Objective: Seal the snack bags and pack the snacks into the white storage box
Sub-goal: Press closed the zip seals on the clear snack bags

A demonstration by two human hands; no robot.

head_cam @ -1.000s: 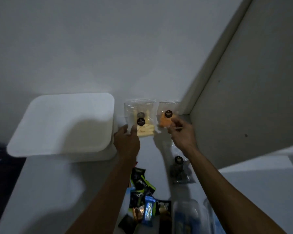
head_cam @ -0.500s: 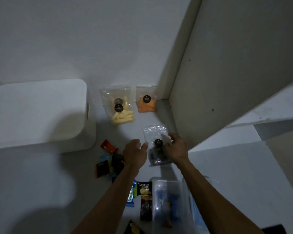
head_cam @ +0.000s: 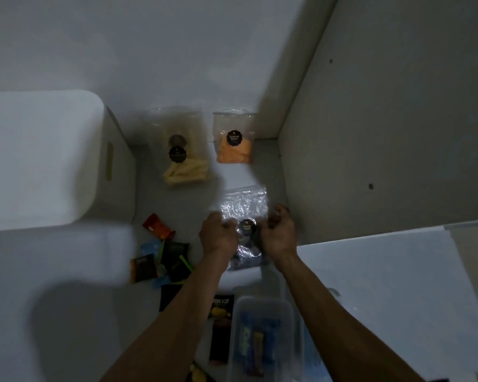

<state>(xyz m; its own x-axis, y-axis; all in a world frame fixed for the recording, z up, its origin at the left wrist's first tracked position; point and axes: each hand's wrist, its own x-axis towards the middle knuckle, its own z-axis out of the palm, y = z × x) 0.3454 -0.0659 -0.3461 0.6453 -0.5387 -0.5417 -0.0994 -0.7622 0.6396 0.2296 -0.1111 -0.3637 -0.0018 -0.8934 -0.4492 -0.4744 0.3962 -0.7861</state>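
Both hands gripped one crinkly clear plastic snack bag (head_cam: 244, 208).
Left hand (head_cam: 218, 235) and right hand (head_cam: 278, 233) pinched its sides; two more clear bags (head_cam: 233, 136) stood behind.

left hand (head_cam: 218, 237): now closed on the clear plastic dark-snack bag (head_cam: 246, 216), left edge
right hand (head_cam: 278, 232): now grips its right edge

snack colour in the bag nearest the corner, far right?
Orange, in the clear bag with orange snack bearing a dark round sticker. Head view, the only one.

Storage box (head_cam: 39, 161) left; two snack bags (head_cam: 233, 139) behind held bag (head_cam: 244, 208)
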